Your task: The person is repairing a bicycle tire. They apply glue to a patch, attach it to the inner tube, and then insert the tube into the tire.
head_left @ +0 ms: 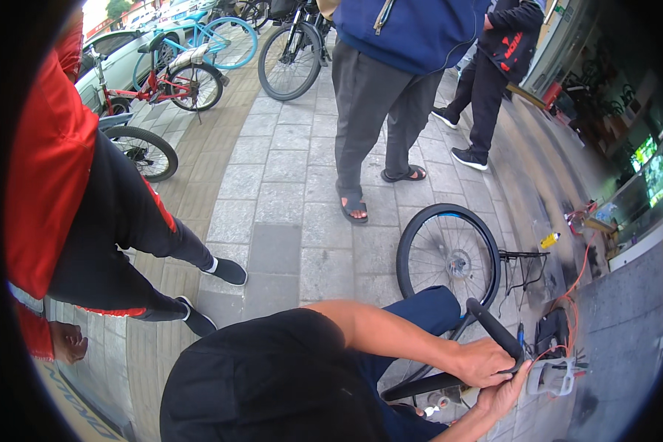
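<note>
My left hand [486, 362] is closed around a black bicycle tyre [497, 329] at the lower right, with its fingers curled over the tyre. Just below it, my right hand [504, 394] grips the same tyre, thumb pointing up along it. Another black stretch of tyre [423, 386] runs leftward beneath my left forearm; whether it sits on a rim is hidden. Beyond my bent knee [431, 308] in dark blue trousers, a bicycle wheel [449, 254] with a black tyre and thin spokes stands on the paving. My black-sleeved shoulder [258, 376] fills the lower middle.
A translucent plastic container [551, 377], a black case [552, 335], an orange hose [586, 265] and a yellow bottle [549, 240] lie at the right. People stand ahead and close on the left, one in red [48, 177]. Parked bicycles, including a red one [155, 90], line the back.
</note>
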Demonstrator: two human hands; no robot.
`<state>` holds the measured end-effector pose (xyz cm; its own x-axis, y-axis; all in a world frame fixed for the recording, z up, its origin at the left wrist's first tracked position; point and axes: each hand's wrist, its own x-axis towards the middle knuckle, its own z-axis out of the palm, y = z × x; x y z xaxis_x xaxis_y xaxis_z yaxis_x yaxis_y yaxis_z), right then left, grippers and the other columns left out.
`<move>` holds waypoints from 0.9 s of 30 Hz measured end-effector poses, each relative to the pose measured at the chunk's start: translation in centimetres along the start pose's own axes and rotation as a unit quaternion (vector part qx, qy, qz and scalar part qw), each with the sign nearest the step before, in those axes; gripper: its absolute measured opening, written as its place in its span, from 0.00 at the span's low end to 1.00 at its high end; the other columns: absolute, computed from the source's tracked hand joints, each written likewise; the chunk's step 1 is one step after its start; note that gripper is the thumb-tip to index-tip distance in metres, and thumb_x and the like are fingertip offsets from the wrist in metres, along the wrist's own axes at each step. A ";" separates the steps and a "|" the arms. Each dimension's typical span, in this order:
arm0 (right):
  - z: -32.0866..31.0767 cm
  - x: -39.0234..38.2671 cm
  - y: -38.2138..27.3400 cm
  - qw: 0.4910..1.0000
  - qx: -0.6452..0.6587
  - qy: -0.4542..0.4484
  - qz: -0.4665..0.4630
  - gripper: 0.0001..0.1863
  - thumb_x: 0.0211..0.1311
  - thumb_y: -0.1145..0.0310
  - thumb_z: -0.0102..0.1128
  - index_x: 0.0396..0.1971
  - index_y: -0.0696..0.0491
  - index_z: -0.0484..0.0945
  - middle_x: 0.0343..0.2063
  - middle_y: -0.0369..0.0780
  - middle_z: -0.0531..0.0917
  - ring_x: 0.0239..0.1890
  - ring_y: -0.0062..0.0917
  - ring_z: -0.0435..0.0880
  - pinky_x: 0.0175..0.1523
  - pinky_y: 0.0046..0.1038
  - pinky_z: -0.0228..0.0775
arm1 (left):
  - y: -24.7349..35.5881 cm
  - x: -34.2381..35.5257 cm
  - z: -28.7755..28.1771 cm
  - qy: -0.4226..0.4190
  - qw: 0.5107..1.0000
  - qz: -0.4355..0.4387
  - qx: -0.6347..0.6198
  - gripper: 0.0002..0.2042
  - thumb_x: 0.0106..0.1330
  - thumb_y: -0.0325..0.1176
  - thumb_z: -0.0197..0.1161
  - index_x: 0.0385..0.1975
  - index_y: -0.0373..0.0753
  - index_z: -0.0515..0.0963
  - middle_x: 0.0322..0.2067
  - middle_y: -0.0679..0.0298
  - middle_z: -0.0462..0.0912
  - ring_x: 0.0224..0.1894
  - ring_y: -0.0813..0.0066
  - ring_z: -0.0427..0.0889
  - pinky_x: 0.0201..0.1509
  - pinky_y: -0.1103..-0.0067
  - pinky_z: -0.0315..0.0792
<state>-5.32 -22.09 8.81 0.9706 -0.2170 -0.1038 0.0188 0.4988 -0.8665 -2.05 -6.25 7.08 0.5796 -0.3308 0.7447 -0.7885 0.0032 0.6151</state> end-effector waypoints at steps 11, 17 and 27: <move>-1.4 1.5 2.3 0.984 -0.109 0.120 0.072 0.35 0.71 0.39 0.70 0.48 0.64 0.84 0.41 0.43 0.87 0.39 0.27 0.87 0.41 0.32 0.82 | -2.1 -2.0 1.1 -0.130 0.989 0.036 0.055 0.12 0.68 0.36 0.65 0.27 0.34 0.78 0.25 0.51 0.83 0.29 0.45 0.85 0.32 0.56 0.76; -3.1 1.5 2.9 0.991 -0.066 0.086 0.084 0.39 0.72 0.37 0.67 0.57 0.62 0.80 0.49 0.46 0.85 0.45 0.29 0.87 0.47 0.33 0.82 | -2.0 -2.2 1.1 -0.134 0.988 0.063 0.034 0.12 0.66 0.36 0.66 0.26 0.35 0.78 0.24 0.51 0.83 0.28 0.45 0.85 0.31 0.56 0.76; 2.1 -2.4 0.8 0.971 -0.133 0.196 0.032 0.37 0.73 0.33 0.60 0.45 0.60 0.82 0.40 0.44 0.86 0.39 0.30 0.87 0.43 0.35 0.80 | -0.5 -2.9 2.7 -0.094 0.991 0.094 -0.003 0.11 0.64 0.36 0.67 0.26 0.37 0.76 0.23 0.54 0.81 0.26 0.45 0.83 0.29 0.55 0.75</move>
<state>-7.16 -19.38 9.41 0.8007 -0.5217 -0.2943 -0.1515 0.2990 -0.9422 -3.85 -7.86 3.89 0.3728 -0.4944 0.7853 -0.8775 0.0874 0.4716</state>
